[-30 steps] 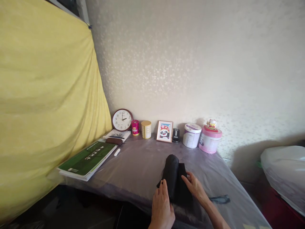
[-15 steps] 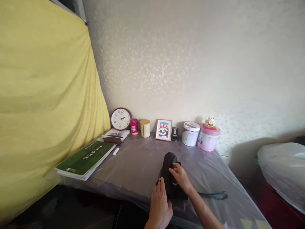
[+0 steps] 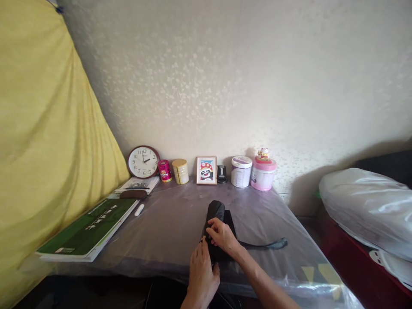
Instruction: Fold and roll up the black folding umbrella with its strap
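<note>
A roll of black cloth (image 3: 215,209) lies near the table's front edge, pointing away from me, with a flat black part of it spread to its right. My right hand (image 3: 222,236) is on top of the roll with bent fingers pinching the fabric. Along its left side, my left hand (image 3: 202,268) presses with fingers together and thumb at the near end. A dark strap (image 3: 267,245) trails out to the right over the table. The hands hide the roll's near part.
Plastic film covers the table (image 3: 170,227). Left are a green book (image 3: 93,227), a brown case (image 3: 133,194) and a small white object (image 3: 139,210). Along the wall stand a clock (image 3: 143,162), tins (image 3: 180,171), a framed panda picture (image 3: 206,171) and tubs (image 3: 241,172).
The view has swung to the right, so things sit further left. My right hand's fingers have curled in more over the roll; my left hand stays at its left side.
</note>
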Available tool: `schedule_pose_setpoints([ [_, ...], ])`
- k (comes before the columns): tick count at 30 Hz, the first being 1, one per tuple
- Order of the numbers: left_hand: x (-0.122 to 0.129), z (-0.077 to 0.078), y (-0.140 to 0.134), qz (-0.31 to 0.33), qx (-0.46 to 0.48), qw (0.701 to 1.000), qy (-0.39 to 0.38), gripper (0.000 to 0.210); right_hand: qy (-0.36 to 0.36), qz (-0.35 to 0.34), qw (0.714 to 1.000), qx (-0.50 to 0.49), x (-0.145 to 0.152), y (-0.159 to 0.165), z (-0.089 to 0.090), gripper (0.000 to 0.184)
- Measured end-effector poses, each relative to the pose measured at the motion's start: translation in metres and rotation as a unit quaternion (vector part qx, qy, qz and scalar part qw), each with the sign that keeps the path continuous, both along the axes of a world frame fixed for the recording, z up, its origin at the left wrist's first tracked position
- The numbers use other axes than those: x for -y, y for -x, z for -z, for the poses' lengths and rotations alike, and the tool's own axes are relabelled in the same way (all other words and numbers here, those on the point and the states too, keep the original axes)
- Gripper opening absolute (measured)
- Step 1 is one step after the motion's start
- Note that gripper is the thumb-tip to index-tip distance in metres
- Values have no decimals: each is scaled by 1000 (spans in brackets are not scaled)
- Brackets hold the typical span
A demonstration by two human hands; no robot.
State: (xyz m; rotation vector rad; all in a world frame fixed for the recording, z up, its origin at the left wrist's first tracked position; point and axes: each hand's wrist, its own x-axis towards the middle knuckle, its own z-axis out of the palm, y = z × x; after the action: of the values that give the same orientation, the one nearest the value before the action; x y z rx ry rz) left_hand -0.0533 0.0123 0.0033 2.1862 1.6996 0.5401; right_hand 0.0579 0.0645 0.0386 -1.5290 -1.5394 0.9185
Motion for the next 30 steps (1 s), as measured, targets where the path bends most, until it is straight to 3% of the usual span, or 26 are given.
schedule_pose_setpoints([
  [5, -2, 10, 3, -7, 45, 998, -40, 59, -40, -16, 999, 25, 3, 3, 2, 17],
  [10, -3, 9, 8, 24, 134, 989, -54, 76, -78, -17, 994, 77, 5, 7, -2, 19],
  [16, -3, 7, 12, 37, 140, 989, -19, 68, -120, -5, 988, 93, 7, 12, 1, 22],
  [24, -3, 10, 13, 23, 151, 988, 3, 61, -287, -27, 946, 146, 12, -6, 9, 23],
  [30, -2, 10, 12, 15, 146, 989, -3, 62, -261, -78, 935, 228, -15, -17, 22, 28],
])
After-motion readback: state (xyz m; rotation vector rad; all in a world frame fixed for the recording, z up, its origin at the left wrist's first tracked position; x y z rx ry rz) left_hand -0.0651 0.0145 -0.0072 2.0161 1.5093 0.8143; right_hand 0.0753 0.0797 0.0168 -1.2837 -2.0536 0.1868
